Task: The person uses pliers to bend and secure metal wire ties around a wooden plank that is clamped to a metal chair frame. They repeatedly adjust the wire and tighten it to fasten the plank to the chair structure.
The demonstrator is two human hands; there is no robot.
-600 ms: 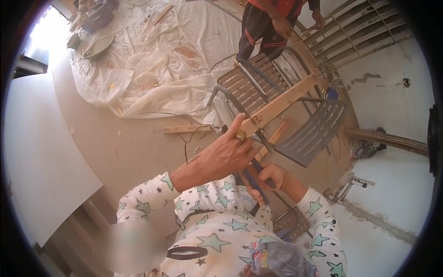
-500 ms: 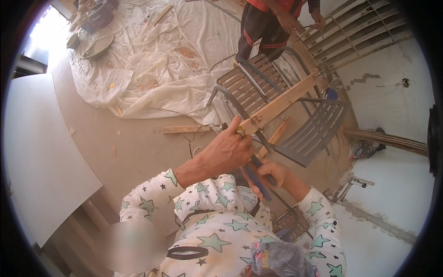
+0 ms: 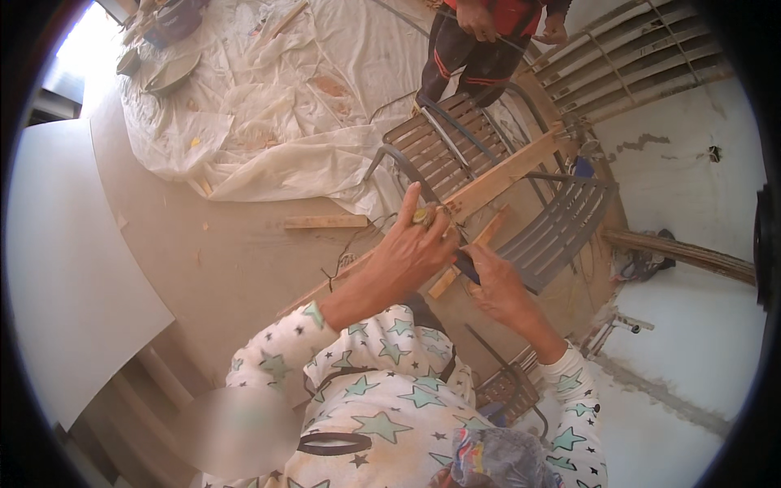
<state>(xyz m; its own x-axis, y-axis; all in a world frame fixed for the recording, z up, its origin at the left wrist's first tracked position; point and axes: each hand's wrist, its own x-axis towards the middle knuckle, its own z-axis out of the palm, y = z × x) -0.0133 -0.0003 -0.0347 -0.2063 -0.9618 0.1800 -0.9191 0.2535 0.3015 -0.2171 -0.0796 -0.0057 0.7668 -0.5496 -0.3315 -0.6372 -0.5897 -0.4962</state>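
**Both hands at near end of timber board, R hand on dark-blue handle**

Clock dirs read from the hands, 12 = top of view. Nearest: soft white sleeves (image 3: 582, 407) w/ green & black star print. Dark-blue tool handle (image 3: 465, 267), smooth, bar-shaped, btwn the hands; its far end's hidden. Just past it, pale timber board (image 3: 506, 172), flat, straight-edged, runs off twd 2 across a metal chair (image 3: 431, 140) w/ slim slats & bent tubular arms. Dark curved slatted panel (image 3: 561, 224) at 2–3.

Pose: R hand (image 3: 503, 289) comes up from 5, closed round the handle, thumb along top. L hand (image 3: 413, 254) comes in from 8, back of hand up, one finger sticking out twd 12, the rest bent, chunky ring (image 3: 421, 215) on; fingertips hidden, so can't tell what it grips or if it touches the board.

Farther: short rough wood offcut (image 3: 325, 221) on floor at 9–10; smooth, pale, bowed panel (image 3: 81, 268) at 9; patchy plastered wall (image 3: 683, 183) at 2–3. Farthest: crumpled, translucent plastic sheet (image 3: 268, 146) at 10; co-worker in dark trousers (image 3: 464, 53) at 12; barred metal grille (image 3: 643, 49) at 1–2; round dark bucket (image 3: 175, 20) at 10–11.
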